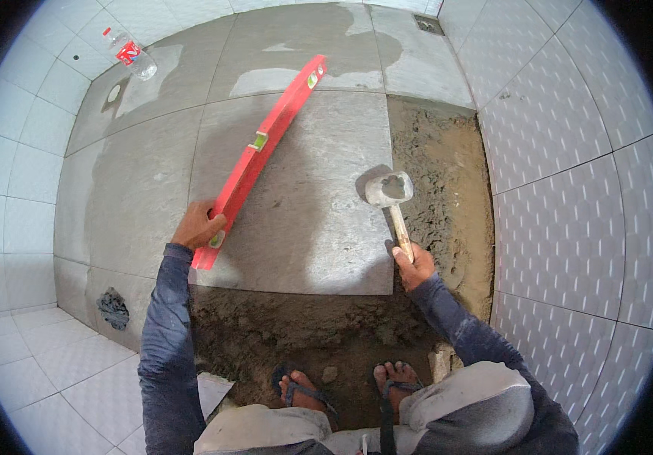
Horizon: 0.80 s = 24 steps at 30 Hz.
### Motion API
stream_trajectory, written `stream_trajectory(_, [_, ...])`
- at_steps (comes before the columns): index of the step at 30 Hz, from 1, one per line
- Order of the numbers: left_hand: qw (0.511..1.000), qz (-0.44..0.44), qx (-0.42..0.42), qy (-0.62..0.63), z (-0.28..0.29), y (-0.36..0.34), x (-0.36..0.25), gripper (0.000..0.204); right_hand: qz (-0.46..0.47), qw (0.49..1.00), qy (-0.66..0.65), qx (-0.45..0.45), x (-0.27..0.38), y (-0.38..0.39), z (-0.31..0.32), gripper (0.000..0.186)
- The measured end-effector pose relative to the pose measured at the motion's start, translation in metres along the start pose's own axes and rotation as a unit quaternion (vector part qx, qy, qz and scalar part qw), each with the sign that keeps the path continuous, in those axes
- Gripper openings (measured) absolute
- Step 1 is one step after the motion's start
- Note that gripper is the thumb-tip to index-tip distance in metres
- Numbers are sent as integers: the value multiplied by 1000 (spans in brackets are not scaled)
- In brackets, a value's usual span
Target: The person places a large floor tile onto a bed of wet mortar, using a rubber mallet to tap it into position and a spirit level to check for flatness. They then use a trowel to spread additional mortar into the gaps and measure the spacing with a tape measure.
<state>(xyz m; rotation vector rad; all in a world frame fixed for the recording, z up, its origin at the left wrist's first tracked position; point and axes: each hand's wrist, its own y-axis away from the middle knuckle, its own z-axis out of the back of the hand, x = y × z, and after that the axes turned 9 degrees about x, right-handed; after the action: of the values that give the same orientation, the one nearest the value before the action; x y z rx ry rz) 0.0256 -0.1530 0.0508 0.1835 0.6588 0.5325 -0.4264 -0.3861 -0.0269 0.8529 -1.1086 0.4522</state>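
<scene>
A long red spirit level [275, 118] lies slantwise across a large grey floor tile [326, 235], its far end toward the back of the floor. My left hand [199, 225] is closed round the near end of the level, beside its lowest vial. In my right hand [415, 267] is the wooden handle of a rubber mallet [389, 189], gripped near its end. The mallet's pale head, smeared with grey, is over the tile's right edge and casts a shadow on it; whether it touches the tile I cannot tell.
Wet mortar [448, 205] lies right of the tile, and more mortar [296, 322] in front, near my sandalled feet. A plastic bottle [131, 54] stands at the far left. A floor drain [428, 25] is at the back right. Dark mortar fills a hole [113, 309] at left. Tiled walls [554, 152] enclose the floor.
</scene>
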Motion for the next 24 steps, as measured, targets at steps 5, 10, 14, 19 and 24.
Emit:
stream_trajectory(5, [990, 41, -57, -125, 3, 11, -27, 46, -48, 997, -57, 6, 3, 3, -1, 30])
stream_trajectory(10, [950, -15, -244, -194, -9, 28, -52, 53, -25, 994, -101, -17, 5, 3, -7, 28])
stream_trajectory(14, [969, -149, -193, -41, -79, 54, -94, 39, -39, 991, -121, -43, 9, 2, -9, 28])
stream_trajectory(19, [952, -286, -57, 88, -173, 73, -139, 25, -34, 995, -90, -20, 12, 5, -5, 28])
stream_trajectory(24, [944, -289, -123, 102, -179, 41, -136, 22, -46, 994, -84, -47, 8, 4, -7, 28])
